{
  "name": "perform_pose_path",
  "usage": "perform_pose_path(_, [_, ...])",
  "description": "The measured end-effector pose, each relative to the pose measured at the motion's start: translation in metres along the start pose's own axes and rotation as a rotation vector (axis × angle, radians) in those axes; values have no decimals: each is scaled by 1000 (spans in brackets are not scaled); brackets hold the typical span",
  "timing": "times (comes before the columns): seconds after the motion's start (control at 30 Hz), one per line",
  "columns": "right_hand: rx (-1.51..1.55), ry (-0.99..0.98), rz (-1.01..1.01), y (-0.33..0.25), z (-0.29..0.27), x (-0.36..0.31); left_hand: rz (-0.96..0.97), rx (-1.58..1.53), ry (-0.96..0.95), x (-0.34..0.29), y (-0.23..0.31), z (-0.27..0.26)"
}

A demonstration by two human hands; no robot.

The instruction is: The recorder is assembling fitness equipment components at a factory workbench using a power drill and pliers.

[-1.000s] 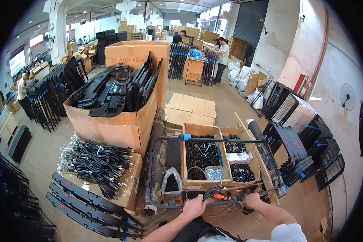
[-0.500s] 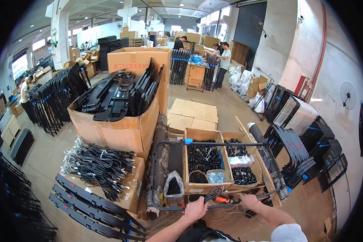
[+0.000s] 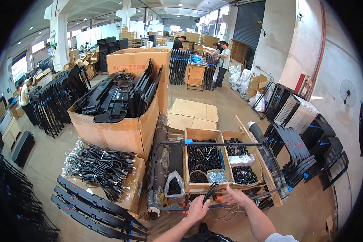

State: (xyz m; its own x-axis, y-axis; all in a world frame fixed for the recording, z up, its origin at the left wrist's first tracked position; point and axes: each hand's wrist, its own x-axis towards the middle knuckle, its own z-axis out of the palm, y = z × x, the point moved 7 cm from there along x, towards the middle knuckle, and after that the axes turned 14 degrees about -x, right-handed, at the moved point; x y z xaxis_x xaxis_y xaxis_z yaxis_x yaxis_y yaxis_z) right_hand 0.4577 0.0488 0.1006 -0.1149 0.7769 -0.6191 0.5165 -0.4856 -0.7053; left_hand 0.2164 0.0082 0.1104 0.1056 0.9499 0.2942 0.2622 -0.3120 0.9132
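Observation:
My left hand [image 3: 198, 208] is closed around a black cable [image 3: 210, 192], gathered in a small bundle that sticks up above the fist. Close to its right, my right hand [image 3: 234, 196] has its fingers stretched toward the cable and holds nothing that I can see. Partly behind that hand shows a bit of an orange tool [image 3: 219, 198]. A black tubular frame [image 3: 230, 144] with a blue corner piece lies around the parts bins, and both hands are over its near bar. Inside it, a cardboard bin [image 3: 185, 161] holds black parts, and silvery screws [image 3: 217, 176] fill a small compartment.
Many coiled black cables [image 3: 105, 161] lie on a carton to the left. Behind them stands a big box [image 3: 109, 131] of black plastic panels. A clear bag [image 3: 174, 184] of small parts sits beside the bins. Black frames [image 3: 290, 147] lean at right; people work farther back.
My left hand has raised the cable bundle slightly and turned it more upright. My right hand has moved left and up from the frame's near bar toward the cable.

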Motion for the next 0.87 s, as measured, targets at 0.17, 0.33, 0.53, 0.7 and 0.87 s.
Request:
perform_pose_path(0.17, [579, 142, -356, -66, 17, 24, -324, -417, 35, -5, 26, 7])
perform_pose_path(0.33, [1021, 46, -215, -93, 33, 56, -539, -714, -44, -27, -18, 48])
perform_pose_path(0.53, [1135, 220, -194, -87, -62, 108, -634, -843, -132, -45, 13, 80])
perform_pose_path(0.7, [1030, 248, -257, -103, -96, 101, -625, -614, -165, -58, 49, 71])
perform_pose_path(0.87, [1029, 303, -244, -77, -105, 97, -685, -376, -160, -103, 66, 83])
